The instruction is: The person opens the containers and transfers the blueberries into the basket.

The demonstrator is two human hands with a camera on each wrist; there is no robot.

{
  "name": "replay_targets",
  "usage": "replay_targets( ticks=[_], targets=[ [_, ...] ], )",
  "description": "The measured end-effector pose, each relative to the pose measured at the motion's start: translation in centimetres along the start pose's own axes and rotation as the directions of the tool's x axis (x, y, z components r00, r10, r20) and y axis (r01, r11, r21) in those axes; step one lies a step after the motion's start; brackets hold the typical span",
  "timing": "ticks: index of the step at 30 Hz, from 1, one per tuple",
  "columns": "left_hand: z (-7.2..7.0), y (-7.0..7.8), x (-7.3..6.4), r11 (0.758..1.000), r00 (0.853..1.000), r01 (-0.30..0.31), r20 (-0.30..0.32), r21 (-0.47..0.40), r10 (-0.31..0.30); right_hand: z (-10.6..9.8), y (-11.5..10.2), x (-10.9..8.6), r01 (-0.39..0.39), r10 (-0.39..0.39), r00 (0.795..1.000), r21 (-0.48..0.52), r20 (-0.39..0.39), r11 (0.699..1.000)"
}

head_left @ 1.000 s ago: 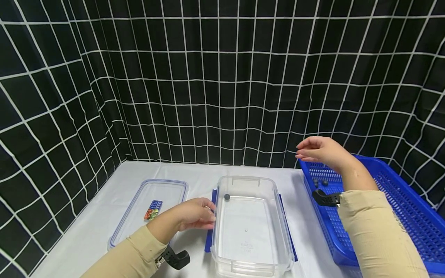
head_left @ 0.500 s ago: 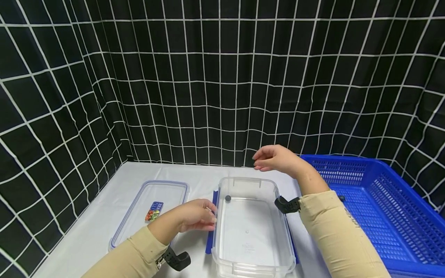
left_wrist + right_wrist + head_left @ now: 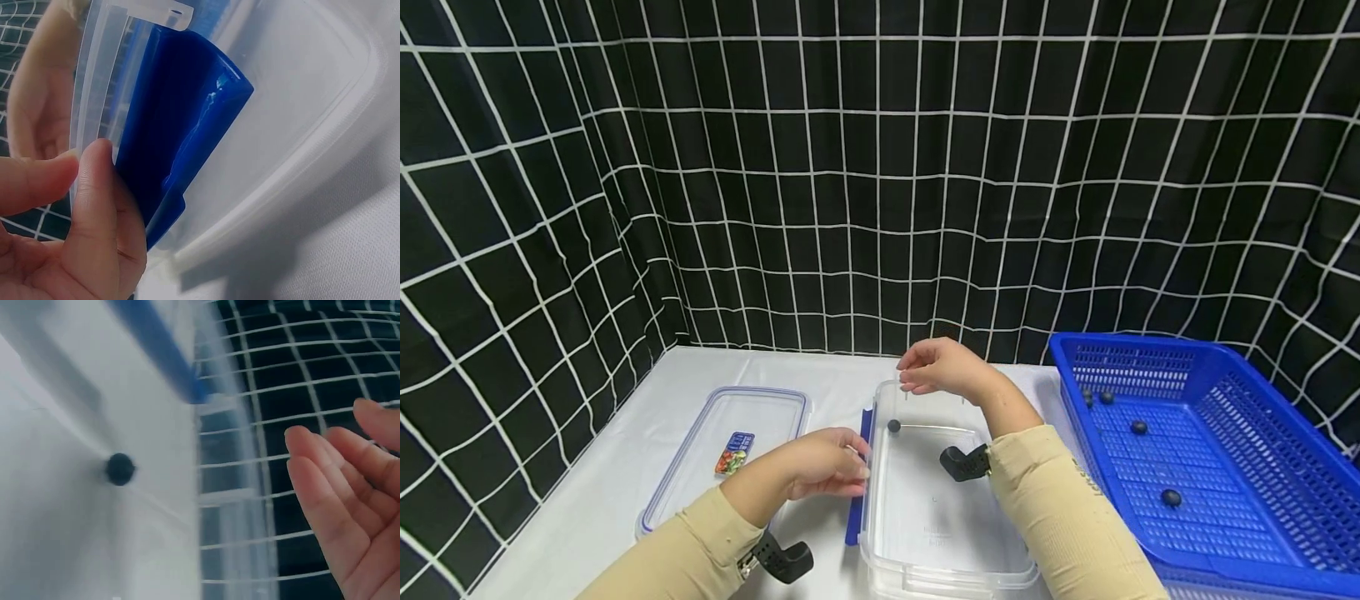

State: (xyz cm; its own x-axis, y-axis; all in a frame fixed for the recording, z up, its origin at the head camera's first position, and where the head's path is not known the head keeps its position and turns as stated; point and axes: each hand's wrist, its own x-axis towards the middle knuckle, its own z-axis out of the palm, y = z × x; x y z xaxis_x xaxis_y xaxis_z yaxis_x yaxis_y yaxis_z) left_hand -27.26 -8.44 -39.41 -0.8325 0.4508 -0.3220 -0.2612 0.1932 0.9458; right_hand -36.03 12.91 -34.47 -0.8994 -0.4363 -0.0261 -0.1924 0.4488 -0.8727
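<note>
My left hand (image 3: 829,462) holds the left rim of a clear plastic food container (image 3: 951,575), thumb and fingers at its wall beside a blue latch flap (image 3: 181,119). A small dark ball (image 3: 894,426) lies on the container's floor near its far left corner; the right wrist view shows the same ball (image 3: 120,469). Over the container's far end hangs my right hand (image 3: 946,368), its fingers loosely bent and the thumb apart from them. Nothing shows between those fingers in the right wrist view (image 3: 350,487).
To the right stands a blue perforated basket (image 3: 1213,400) with several dark balls (image 3: 1171,497) on its floor. A clear lid (image 3: 760,410) with a colourful label (image 3: 735,452) lies left on the white tablecloth (image 3: 587,492). Black gridded curtain (image 3: 850,167) hangs behind.
My right hand has moved left and slightly down, from above the basket to the container's far end, uncovering more balls in the basket. The left hand and the ball in the container stay put.
</note>
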Motion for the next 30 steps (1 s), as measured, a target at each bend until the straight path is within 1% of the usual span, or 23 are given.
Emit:
replay_targets(
  ticks=[4, 10, 13, 18, 22, 26, 28, 30],
  targets=[
    [0.1, 0.0, 0.1, 1.0, 1.0, 0.002, 0.0, 0.005, -0.002, 0.9, 1.1, 0.4, -0.056, 0.056, 0.998, -0.022, 0.004, 0.998],
    [0.0, 0.0, 0.2, 1.0, 1.0, 0.01, -0.008, 0.007, -0.01, 1.7, 2.2, 0.9, -0.08, 0.081, 0.997, -0.102, 0.0, 0.991],
    [-0.1, -0.1, 0.2, 1.0, 1.0, 0.012, -0.009, 0.001, -0.012, 2.1, 2.5, 1.0, -0.09, 0.094, 0.995, -0.138, 0.024, 0.986],
    [-0.1, -0.2, 0.1, 1.0, 1.0, 0.013, -0.01, -0.002, -0.013, 2.9, 2.9, 1.1, -0.103, 0.127, 0.987, -0.222, 0.098, 0.97],
    [-0.2, -0.2, 0.1, 1.0, 1.0, 0.01, -0.006, 0.005, -0.01, 3.3, 3.2, 1.1, -0.096, 0.148, 0.981, -0.354, 0.124, 0.93],
    [-0.1, -0.2, 0.2, 1.0, 1.0, 0.007, -0.009, 0.008, -0.007, 3.6, 3.2, 1.2, -0.05, 0.14, 0.979, -0.496, 0.147, 0.867],
    [-0.1, -0.2, 0.2, 1.0, 1.0, 0.005, -0.008, 0.008, -0.005, 3.8, 3.3, 1.2, -0.027, 0.136, 0.977, -0.539, 0.163, 0.842],
    [-0.1, -0.2, 0.2, 1.0, 1.0, 0.004, -0.008, 0.006, -0.004, 3.9, 3.4, 1.2, -0.012, 0.132, 0.975, -0.552, 0.177, 0.834]
  ],
)
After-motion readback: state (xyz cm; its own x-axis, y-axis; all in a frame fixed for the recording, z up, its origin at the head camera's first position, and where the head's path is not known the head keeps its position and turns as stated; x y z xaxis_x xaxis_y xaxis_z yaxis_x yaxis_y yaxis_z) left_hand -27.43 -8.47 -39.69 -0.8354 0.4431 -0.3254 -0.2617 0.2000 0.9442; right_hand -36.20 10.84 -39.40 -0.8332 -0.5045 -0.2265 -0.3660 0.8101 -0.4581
